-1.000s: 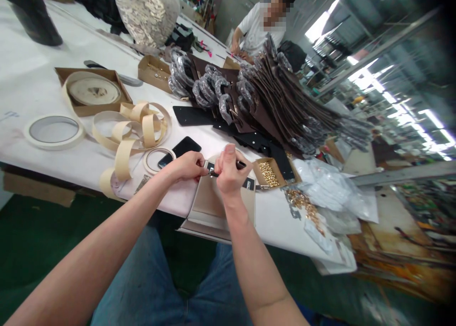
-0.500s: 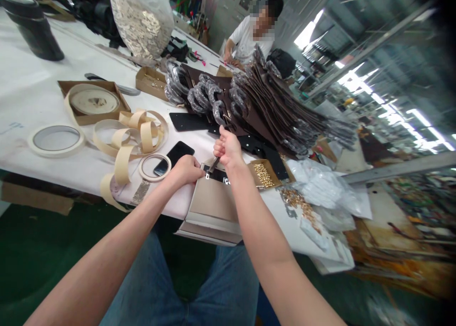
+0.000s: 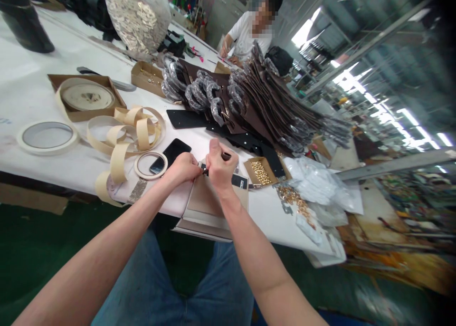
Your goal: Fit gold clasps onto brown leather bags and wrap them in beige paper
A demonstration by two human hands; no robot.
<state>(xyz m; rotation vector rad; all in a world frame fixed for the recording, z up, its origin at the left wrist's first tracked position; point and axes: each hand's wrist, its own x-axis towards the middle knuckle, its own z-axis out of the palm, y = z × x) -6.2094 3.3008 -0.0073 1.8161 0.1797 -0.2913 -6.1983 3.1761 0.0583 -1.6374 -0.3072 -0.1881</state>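
On a beige panel piece (image 3: 204, 202) at the table's front edge, my right hand (image 3: 221, 170) is wrapped in a fist round a dark-handled tool (image 3: 226, 156). The tool's kind cannot be made out, and its lower end is mostly hidden by the hand. Beside it my left hand (image 3: 184, 168) is closed, its thumb and fingertips pressed at the panel's upper left corner by the tool's tip. Whatever sits under those fingertips is too small to name. Along the panel's top runs a black strip (image 3: 239, 181) with small silver metal plates.
Left lie a phone (image 3: 177, 150), tape rolls (image 3: 48, 138) and curled beige strip (image 3: 123, 131). Behind are stacked brown pieces with wrapped handles (image 3: 263, 102). To the right stand a box of gold hardware (image 3: 261, 171) and plastic bags (image 3: 313, 178). A person (image 3: 251, 36) works across the table.
My right hand has tilted and come down to the left, with the tool handle now upright in the fist. My left hand stays at the panel's corner. The view has shifted slightly.
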